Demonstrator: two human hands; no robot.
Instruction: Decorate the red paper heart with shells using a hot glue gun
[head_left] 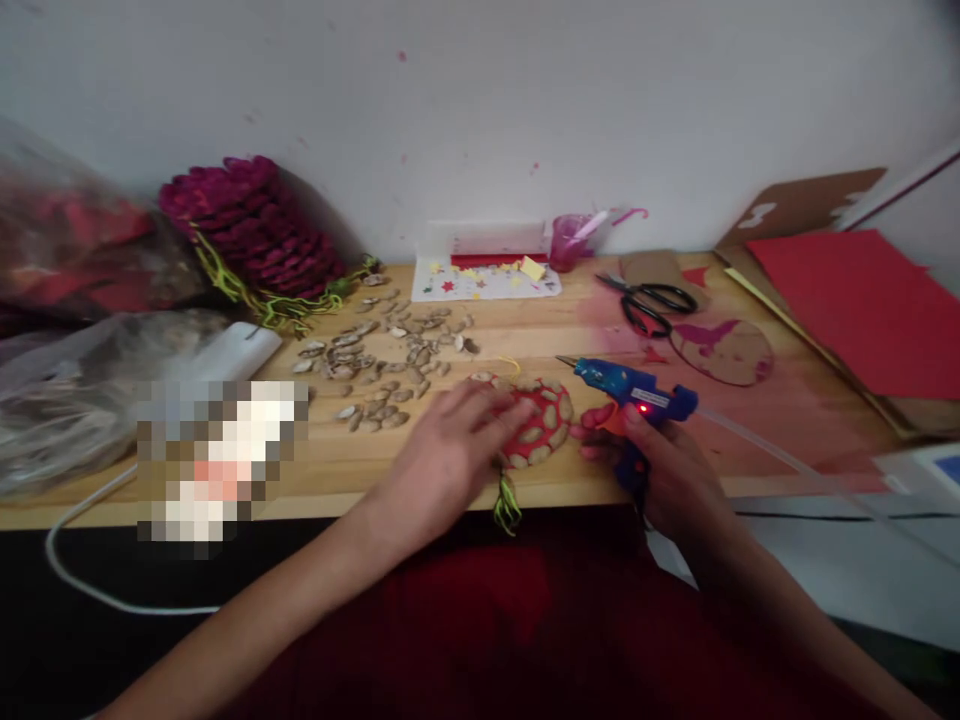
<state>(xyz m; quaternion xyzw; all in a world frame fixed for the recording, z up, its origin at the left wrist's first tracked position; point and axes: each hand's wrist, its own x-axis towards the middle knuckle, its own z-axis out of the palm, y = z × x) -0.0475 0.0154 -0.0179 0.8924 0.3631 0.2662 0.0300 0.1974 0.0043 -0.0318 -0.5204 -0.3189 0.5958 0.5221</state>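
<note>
Near the table's front edge lies a round red disc (516, 446) covered with peanut shells, a yellow-green tassel (507, 506) hanging from its lower edge and a yellow loop at its top. Over its left part rests my left hand (450, 450), fingers stretched out and touching it; what lies under the fingertips is hidden. My right hand (667, 465) is wrapped round a blue hot glue gun (630, 388) with an orange trigger and a glowing red light. The gun's nozzle points left, just above the disc's right side. Loose peanut shells (382, 360) are scattered left of the disc.
Black-handled scissors (649, 300) and a cardboard circle (724, 352) lie to the right, beside red sheets (855, 310). Against the wall stand a pink cup (568, 242) and a sticker sheet (487, 285). A stack of magenta pieces (251, 225) and plastic bags (67, 400) fill the left.
</note>
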